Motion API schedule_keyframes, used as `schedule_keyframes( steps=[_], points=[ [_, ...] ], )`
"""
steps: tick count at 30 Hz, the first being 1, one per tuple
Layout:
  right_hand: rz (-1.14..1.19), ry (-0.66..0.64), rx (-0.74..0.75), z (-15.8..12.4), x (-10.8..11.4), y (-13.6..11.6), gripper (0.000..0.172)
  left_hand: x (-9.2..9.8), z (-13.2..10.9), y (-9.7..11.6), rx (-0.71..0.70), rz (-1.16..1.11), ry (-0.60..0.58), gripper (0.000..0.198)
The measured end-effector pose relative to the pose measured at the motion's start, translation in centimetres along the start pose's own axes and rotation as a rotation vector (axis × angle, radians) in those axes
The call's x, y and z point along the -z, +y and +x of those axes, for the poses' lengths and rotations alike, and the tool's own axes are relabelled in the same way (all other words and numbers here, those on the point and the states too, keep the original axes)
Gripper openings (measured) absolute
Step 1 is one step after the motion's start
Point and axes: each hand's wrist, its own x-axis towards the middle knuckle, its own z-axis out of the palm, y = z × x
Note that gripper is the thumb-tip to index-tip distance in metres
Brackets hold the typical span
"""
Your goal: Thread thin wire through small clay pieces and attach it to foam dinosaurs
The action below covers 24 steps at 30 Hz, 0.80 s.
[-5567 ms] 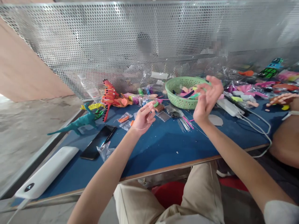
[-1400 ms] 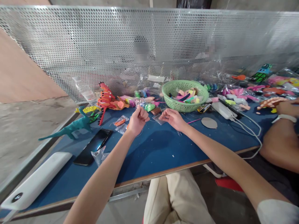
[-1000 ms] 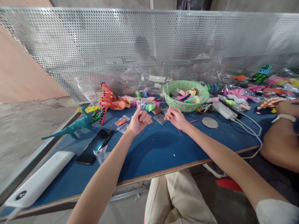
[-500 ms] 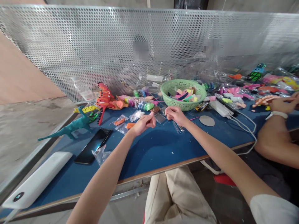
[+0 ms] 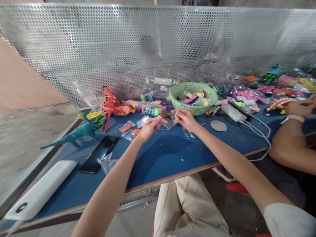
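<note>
Above the middle of the blue table, my left hand (image 5: 151, 127) is closed in a pinch, its index finger pointing right. What looks like a thin wire stands up at its fingertips, hard to see. My right hand (image 5: 184, 119) faces it, a short gap away, with fingers curled together; whatever they hold is too small to make out. Several thin metal wires (image 5: 188, 134) lie just under the right wrist. Beyond the fingers are a brown lump (image 5: 164, 114) and a small grey packet (image 5: 169, 124). Orange clay in clear bags (image 5: 126, 127) lies left of my left hand.
A green basket (image 5: 172, 102) with coloured clay pieces stands behind my right hand. At left are a teal dinosaur (image 5: 74, 134), an orange-red dinosaur figure (image 5: 110, 103), a phone (image 5: 98, 154) and a white power bank (image 5: 44, 189). A grey oval disc (image 5: 218, 125) and a co-worker's arm (image 5: 288, 141) are at right.
My hands have come slightly closer together. The left index finger now reaches further right, and the right fingers have shifted a little up and left.
</note>
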Motion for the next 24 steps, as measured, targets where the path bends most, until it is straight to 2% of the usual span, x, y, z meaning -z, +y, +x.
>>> schedule_keyframes(
  steps=[4,8,11,15,19,24],
  points=[
    [-0.098,-0.019,0.04,0.0,0.6,-0.1,0.034,0.6,0.0,0.3,-0.006,0.018,0.059,0.042],
    [-0.034,0.0,0.045,0.0,0.7,-0.5,0.032,1.1,-0.1,0.5,0.043,-0.002,0.088,0.045],
    [0.01,0.079,0.036,0.0,0.6,-0.6,0.031,1.0,-0.2,0.3,0.082,-0.023,0.048,0.053],
    [0.025,0.092,0.024,0.1,0.3,-0.5,0.031,0.7,0.1,-0.3,0.102,0.13,-0.029,0.059],
    [0.11,0.156,0.052,0.2,0.1,-0.5,0.029,0.7,0.4,-0.5,0.12,0.256,0.056,0.059],
    [0.155,0.29,0.096,0.5,0.7,-0.4,0.022,1.3,0.5,0.0,0.106,0.235,0.118,0.055]
  ],
)
